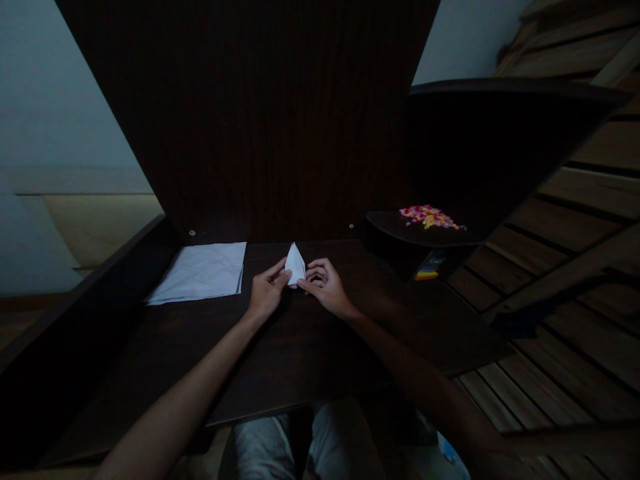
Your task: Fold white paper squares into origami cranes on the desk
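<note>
Folded white paper [295, 266], pointed end up, pinched between left hand [267, 288] and right hand [327, 288], dark desk [280, 360] beneath, stacked sheets [203, 270] left.

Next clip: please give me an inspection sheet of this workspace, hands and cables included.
Surface: dark desk, dimly lit.
Work items: folded white paper, pointed end away from the person; white sheets lying to its left.
Clutter: small multicoloured pieces heaped on a corner shelf.
Hands: left hand and right hand both hold the folded paper.
Cables: nothing seen.
Surroundings: dark back panel, pale wall, wooden slats at right.
</note>
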Action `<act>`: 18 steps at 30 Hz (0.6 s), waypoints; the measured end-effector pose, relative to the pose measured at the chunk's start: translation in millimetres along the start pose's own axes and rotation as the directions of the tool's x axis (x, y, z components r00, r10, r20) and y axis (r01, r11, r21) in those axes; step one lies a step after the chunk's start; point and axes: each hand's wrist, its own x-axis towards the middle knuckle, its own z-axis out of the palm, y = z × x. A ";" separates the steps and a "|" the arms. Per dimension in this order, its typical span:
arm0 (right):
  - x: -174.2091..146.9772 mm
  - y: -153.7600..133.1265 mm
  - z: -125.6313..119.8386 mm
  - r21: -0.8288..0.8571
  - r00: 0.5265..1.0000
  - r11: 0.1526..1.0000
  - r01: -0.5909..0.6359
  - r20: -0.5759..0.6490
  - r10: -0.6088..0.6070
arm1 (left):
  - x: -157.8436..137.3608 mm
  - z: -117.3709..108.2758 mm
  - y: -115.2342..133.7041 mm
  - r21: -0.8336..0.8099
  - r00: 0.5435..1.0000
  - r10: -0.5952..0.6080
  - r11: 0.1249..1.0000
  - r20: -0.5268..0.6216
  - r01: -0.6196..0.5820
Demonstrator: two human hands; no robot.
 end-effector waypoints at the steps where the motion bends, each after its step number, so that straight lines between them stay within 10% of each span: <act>1: -0.5 0.0 0.2 -0.007 1.000 1.000 0.003 0.008 -0.003 | 0.2 0.0 0.1 -0.004 1.000 -0.002 1.000 -0.003 0.002; 18: 3.1 0.9 -1.3 0.002 0.998 1.000 -0.004 -0.063 0.005 | -3.6 4.2 -2.0 -0.046 0.995 0.019 0.999 0.093 -0.015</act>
